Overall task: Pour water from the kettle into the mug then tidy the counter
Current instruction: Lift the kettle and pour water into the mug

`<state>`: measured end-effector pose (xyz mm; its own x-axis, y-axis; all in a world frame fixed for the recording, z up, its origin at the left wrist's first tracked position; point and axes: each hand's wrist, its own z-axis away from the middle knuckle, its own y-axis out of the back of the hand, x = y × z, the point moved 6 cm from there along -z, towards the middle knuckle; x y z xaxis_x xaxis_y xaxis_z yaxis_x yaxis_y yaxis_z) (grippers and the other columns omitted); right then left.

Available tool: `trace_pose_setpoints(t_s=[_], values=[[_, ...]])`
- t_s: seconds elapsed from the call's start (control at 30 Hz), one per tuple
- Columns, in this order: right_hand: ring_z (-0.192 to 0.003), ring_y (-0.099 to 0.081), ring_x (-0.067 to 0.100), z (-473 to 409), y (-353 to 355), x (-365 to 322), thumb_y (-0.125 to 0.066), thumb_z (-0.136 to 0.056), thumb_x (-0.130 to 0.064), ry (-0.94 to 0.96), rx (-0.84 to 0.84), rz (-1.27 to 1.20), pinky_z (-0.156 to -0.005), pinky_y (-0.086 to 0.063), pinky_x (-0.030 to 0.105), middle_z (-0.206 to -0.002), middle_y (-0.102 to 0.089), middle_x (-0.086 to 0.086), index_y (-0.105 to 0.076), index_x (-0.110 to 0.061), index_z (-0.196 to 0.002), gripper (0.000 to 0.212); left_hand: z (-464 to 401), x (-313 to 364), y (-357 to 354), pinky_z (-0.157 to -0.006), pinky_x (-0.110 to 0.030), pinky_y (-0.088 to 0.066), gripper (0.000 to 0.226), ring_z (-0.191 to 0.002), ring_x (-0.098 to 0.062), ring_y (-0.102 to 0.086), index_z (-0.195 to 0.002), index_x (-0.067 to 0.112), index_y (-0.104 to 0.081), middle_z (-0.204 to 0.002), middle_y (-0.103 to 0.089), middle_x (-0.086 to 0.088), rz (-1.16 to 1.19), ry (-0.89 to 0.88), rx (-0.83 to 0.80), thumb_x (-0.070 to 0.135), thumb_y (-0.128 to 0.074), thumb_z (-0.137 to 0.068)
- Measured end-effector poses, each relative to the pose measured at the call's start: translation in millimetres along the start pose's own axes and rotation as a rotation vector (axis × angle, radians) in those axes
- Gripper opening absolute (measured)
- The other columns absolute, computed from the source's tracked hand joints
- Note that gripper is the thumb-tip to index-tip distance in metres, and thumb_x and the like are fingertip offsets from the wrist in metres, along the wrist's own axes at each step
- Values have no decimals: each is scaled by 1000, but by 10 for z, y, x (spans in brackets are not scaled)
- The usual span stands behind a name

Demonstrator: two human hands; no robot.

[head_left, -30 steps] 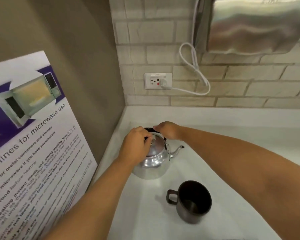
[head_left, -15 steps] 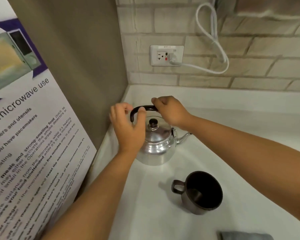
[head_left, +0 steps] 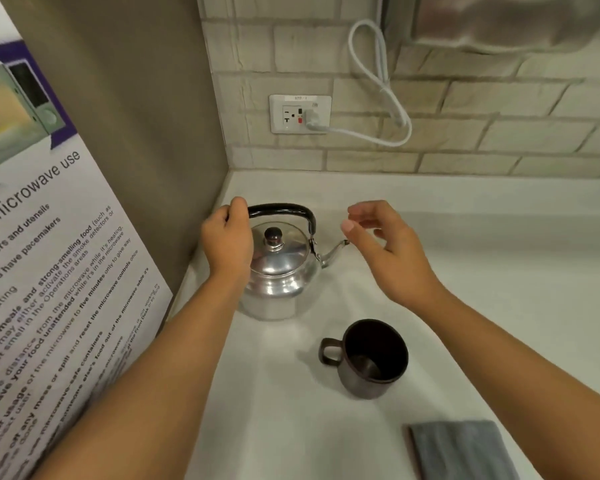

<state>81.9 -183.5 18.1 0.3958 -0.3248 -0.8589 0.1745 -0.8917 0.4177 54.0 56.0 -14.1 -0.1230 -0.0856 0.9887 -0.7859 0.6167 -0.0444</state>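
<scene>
A shiny metal kettle [head_left: 281, 275] with a black handle and a dark lid knob stands on the white counter [head_left: 482, 306] in the left corner, spout pointing right. My left hand [head_left: 227, 239] grips the left end of its raised handle. My right hand [head_left: 383, 244] hovers open just right of the spout tip, holding nothing. A dark brown mug [head_left: 371, 358] stands in front of the kettle, handle to the left; it looks empty.
A folded grey cloth [head_left: 465, 448] lies at the front right. A microwave-use poster [head_left: 32, 254] leans on the left wall. A wall socket [head_left: 300, 114] with a white cable [head_left: 378, 98] sits behind; a steel dispenser [head_left: 499, 22] hangs above.
My right hand has let go of the kettle handle and moved right, past the spout. My left hand has closed on the handle's left end. The handle now stands upright.
</scene>
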Motion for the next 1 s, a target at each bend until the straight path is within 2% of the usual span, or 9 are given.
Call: trace_pose_setpoints(t_s=[0.07, 0.17, 0.27, 0.37, 0.47, 0.57, 0.73, 0.9, 1.0], values=[[-112, -55, 2, 381, 196, 150, -59, -85, -49, -50, 6, -13, -91, -39, 9, -118, -60, -15, -55, -28, -118, 39, 47, 168, 61, -42, -22, -23, 43, -43, -6, -20, -37, 26, -30, -39, -22, 13, 25, -23, 8, 30, -50, -75], [-122, -48, 0, 885, 268, 395, -65, -72, -60, -138, -102, -52, -99, -35, 20, -131, -52, -19, -46, -36, -129, 65, 144, 448, 180, -43, -25, -23, 42, -45, -8, -22, -37, 25, -31, -38, -24, 12, 27, -64, 45, 32, -52, -73], [-132, -37, -6, 1226, 145, 600, -75, -60, -63, -200, -244, -51, -102, -29, 16, -144, -39, -24, -30, -43, -141, 95, 265, 715, 294, -41, -23, -21, 42, -44, -8, -20, -38, 23, -27, -37, -21, 12, 32, -126, 60, 32, -53, -71], [-131, -35, -11, 1378, 3, 732, -85, -52, -58, -210, -293, 9, -106, -28, 13, -145, -36, -27, -21, -42, -145, 114, 404, 894, 398, -40, -21, -18, 46, -42, -8, -18, -35, 23, -28, -36, -19, 12, 25, -135, 40, 32, -55, -72], [-118, -43, -18, 1403, -92, 781, -89, -54, -47, -194, -244, -3, -96, -35, 2, -130, -47, -29, -30, -39, -140, 105, 575, 993, 485, -39, -22, -16, 46, -42, -8, -17, -37, 23, -28, -38, -20, 12, 12, -141, 21, 30, -57, -72], [-109, -52, -13, 1404, -109, 819, -91, -57, -35, -193, -142, -33, -90, -43, 8, -119, -56, -24, -40, -34, -130, 89, 755, 1030, 573, -39, -21, -17, 48, -41, -8, -18, -36, 23, -27, -39, -21, 13, 6, -152, -8, 28, -58, -72], [-105, -51, -17, 1461, -124, 798, -89, -58, -33, -178, -41, -64, -82, -39, -2, -114, -56, -26, -41, -36, -123, 81, 972, 1048, 681, -36, -18, -18, 50, -37, -7, -18, -34, 22, -28, -33, -21, 12, -83, -167, -23, 28, -59, -73], [-102, -51, -19, 1542, -147, 795, -89, -60, -23, -188, 89, -99, -79, -39, -2, -113, -56, -24, -41, -32, -123, 80, 1078, 1089, 680, -33, -16, -18, 49, -31, -7, -20, -30, 21, -37, -29, -21, 10, -155, -215, -45, 26, -59, -74], [-101, -51, -21, 1554, -152, 784, -89, -61, -21, -185, 105, -90, -78, -39, -3, -112, -56, -23, -40, -31, -123, 80, 1113, 1094, 633, -33, -16, -18, 46, -32, -8, -20, -31, 22, -38, -29, -22, 9, -187, -243, -74, 27, -58, -71]])
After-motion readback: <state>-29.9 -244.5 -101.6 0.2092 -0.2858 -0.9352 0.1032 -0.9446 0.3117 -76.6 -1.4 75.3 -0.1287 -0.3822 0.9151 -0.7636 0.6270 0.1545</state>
